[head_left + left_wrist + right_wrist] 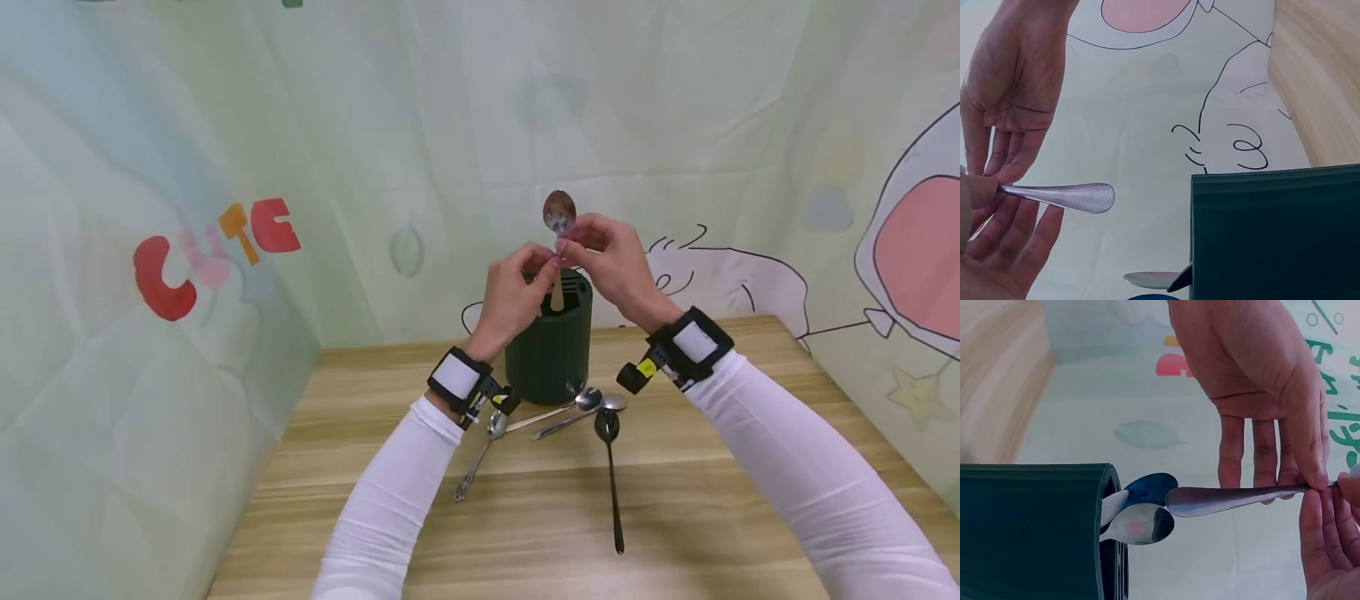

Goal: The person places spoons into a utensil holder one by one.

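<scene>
Left grip (512, 290) and right grip (613, 260) pinch the upright spoon (559, 212) mid-stem (bowl above their fingertips)

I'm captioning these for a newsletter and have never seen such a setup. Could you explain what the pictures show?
There is no robot here: just a person's bare left hand and right hand, with straps on the wrists. The wide picture comes from a camera on the head. The other two come from cameras on each wrist, where the dark green container looks tipped sideways; the head view shows it upright on the table. Near it lie a dark spoon and three lighter spoons. Both hands pinch one metal spoon below its bowl, bowl up, its handle end toward the container's opening, where the right wrist view shows other spoon bowls sticking out.
</scene>
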The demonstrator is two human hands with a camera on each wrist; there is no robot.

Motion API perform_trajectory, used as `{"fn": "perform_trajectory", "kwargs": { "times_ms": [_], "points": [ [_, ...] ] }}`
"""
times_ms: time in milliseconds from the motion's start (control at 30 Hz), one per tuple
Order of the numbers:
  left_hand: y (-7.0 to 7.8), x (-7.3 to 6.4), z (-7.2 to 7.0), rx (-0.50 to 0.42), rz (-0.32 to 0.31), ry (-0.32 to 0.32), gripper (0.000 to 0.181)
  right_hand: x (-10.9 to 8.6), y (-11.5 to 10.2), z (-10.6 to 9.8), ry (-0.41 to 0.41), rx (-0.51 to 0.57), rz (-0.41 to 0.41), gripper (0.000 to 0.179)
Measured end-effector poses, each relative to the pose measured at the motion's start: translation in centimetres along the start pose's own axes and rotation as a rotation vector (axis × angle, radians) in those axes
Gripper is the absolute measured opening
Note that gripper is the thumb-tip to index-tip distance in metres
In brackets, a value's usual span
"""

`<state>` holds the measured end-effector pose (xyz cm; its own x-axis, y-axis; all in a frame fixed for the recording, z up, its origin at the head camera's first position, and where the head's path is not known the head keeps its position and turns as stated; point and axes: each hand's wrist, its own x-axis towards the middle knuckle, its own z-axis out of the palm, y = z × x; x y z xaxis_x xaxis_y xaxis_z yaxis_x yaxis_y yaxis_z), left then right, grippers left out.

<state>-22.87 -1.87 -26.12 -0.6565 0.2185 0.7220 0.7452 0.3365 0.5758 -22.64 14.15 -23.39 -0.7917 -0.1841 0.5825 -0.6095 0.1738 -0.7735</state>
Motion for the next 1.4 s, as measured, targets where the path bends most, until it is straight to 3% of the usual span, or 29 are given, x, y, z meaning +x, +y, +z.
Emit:
{"fn": "perform_trajectory", "kwargs": {
  "times_ms": [167,433,733,900,1067,1400],
  "points": [
    [-0.6,1.0,0.1,0.023,-0.001,0.003,0.01,0.8,0.4,0.0,0.012,-0.026,0.004,0.019],
    [-2.1,1.9,0.8,0.058,-0.056,-0.004,0.007,1.8,2.1,0.0,0.019,-0.022,0.04,0.018],
    [-3.5,1.6,1.5,0.053,-0.134,-0.035,0.006,1.7,4.1,0.3,0.026,-0.064,0.085,0.021],
    [-4.1,1.3,2.0,0.048,-0.146,-0.05,0.006,1.4,4.8,0.3,0.031,-0.043,0.114,0.023],
    [-4.6,1.0,2.5,0.066,-0.168,-0.065,0.006,0.9,5.5,0.3,0.031,-0.09,0.171,0.022],
    [-5.0,0.7,3.2,0.084,-0.183,-0.068,0.01,0.1,6.8,0.4,0.035,-0.1,0.196,0.019]
  ]
}}
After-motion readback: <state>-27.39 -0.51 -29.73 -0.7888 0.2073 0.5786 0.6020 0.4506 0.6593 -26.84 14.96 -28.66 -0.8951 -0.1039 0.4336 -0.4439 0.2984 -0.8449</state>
